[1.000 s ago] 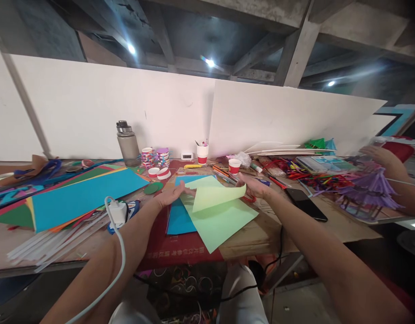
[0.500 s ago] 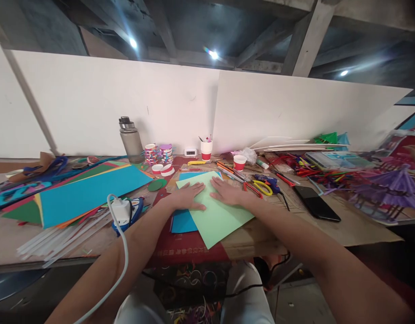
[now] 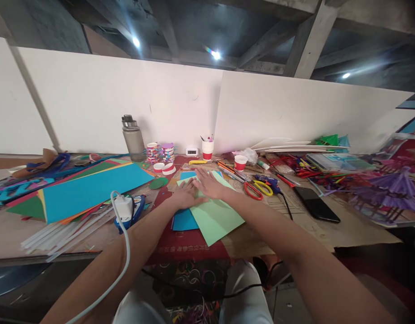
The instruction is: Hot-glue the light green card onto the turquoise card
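A light green sheet of paper (image 3: 216,220) lies at a slant in front of me, its near corner toward the table edge. Beneath it, blue paper (image 3: 184,221) shows at the left and along the top. My left hand (image 3: 186,195) rests flat on the green sheet's left part, fingers stretched out. Close beside it, my right hand (image 3: 209,184) presses on the upper part of the sheet, fingers extended forward. Neither hand grips anything. Whether the green sheet is folded under my hands I cannot tell.
Left are stacked coloured papers (image 3: 96,191), clear glue sticks (image 3: 70,231) and a blue-and-white power strip (image 3: 135,213) with a white cable. Right lie red-handled scissors (image 3: 253,191), a glue gun (image 3: 270,181) and a phone (image 3: 315,204). A bottle (image 3: 133,141) and paper cups (image 3: 240,163) stand behind.
My right hand has slid left and away from me across the green sheet, coming close to my left hand. The left hand has stayed nearly in place.
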Demonstrator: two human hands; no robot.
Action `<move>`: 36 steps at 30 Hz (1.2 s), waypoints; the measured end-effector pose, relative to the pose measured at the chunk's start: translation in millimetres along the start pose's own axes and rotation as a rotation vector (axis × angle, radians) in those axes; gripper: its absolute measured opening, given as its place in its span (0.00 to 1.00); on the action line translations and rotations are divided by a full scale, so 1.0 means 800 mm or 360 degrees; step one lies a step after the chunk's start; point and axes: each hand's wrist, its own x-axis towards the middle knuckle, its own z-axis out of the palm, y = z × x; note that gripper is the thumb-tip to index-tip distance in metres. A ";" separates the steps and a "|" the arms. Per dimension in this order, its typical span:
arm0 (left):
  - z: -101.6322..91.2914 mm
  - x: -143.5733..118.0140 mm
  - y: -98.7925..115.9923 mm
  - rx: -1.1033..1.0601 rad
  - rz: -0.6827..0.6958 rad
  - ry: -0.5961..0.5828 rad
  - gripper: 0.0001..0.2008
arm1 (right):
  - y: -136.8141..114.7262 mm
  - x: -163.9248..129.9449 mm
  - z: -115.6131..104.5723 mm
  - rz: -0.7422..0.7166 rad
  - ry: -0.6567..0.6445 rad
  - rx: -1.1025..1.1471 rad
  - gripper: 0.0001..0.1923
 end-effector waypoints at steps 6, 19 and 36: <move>-0.004 -0.004 0.002 -0.0032 0.0010 0.0055 0.45 | 0.000 0.013 0.030 0.0039 -0.0198 0.0035 0.38; -0.004 -0.007 -0.001 -0.0007 -0.0028 0.0014 0.49 | 0.075 -0.032 0.009 0.0086 -0.0159 -0.0206 0.37; -0.005 0.008 -0.022 -0.0284 -0.0425 0.0475 0.37 | 0.038 -0.070 -0.003 0.0309 -0.0250 -0.0263 0.45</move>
